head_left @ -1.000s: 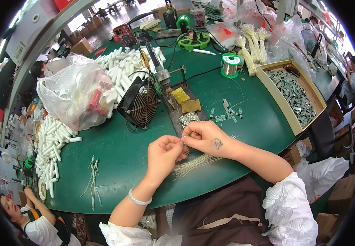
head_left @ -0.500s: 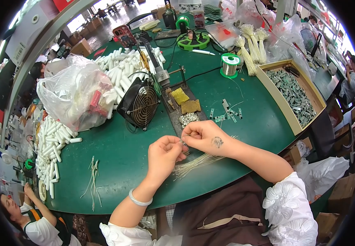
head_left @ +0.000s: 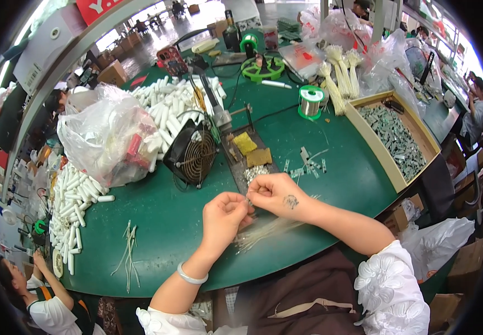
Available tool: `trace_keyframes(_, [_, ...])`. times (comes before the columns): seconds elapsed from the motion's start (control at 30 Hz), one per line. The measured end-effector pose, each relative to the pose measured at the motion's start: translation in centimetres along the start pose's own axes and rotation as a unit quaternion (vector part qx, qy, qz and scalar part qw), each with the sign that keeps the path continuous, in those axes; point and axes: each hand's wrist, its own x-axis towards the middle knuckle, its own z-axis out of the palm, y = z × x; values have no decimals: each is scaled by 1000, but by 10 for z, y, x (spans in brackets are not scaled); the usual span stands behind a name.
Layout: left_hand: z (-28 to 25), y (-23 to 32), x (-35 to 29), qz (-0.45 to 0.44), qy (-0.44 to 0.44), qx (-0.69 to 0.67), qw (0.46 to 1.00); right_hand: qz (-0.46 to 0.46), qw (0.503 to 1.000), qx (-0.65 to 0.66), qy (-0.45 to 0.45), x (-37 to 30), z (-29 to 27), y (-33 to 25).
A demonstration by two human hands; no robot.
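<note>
My left hand [head_left: 225, 216] and my right hand [head_left: 279, 194] meet fingertip to fingertip above the table's near middle, both closed in a pinch. Whatever lies between the fingers is too small and too covered to name. Under and beside the right hand is a loose bundle of thin pale wires [head_left: 269, 233]. Several small circuit boards [head_left: 308, 166] lie scattered just beyond that hand. A narrow dark work plate [head_left: 235, 167] carries a yellow sponge [head_left: 245, 143], a brown sponge [head_left: 259, 157] and a heap of silvery bits [head_left: 256, 172].
A black fan [head_left: 192, 153] stands left of the plate, near a plastic bag [head_left: 104, 134] and piles of white tubes [head_left: 71, 195]. More wires [head_left: 130, 254] lie at left. A solder spool [head_left: 311, 103] and a cardboard tray [head_left: 364, 146] of boards are at right. A co-worker [head_left: 43, 296] sits at lower left.
The whole scene sits slightly lower in the picture. My hands stay pinched together with small finger shifts. A thin strand seen at the right fingertips earlier is now hard to make out.
</note>
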Motion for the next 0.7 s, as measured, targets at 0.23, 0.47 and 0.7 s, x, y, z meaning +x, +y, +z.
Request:
trace_keyframes(0.23, [-10,5,12,20,-14,71,997,6,1000,13,28,4,5,-1])
trace_keyframes(0.47, [-17,5,34,-15,-52,48,997,-17,998,31,61,13,0,5])
trace_keyframes(0.7, [-14,6,54,-13,-44,64,997,-65,993,-23,97,22,-10,16])
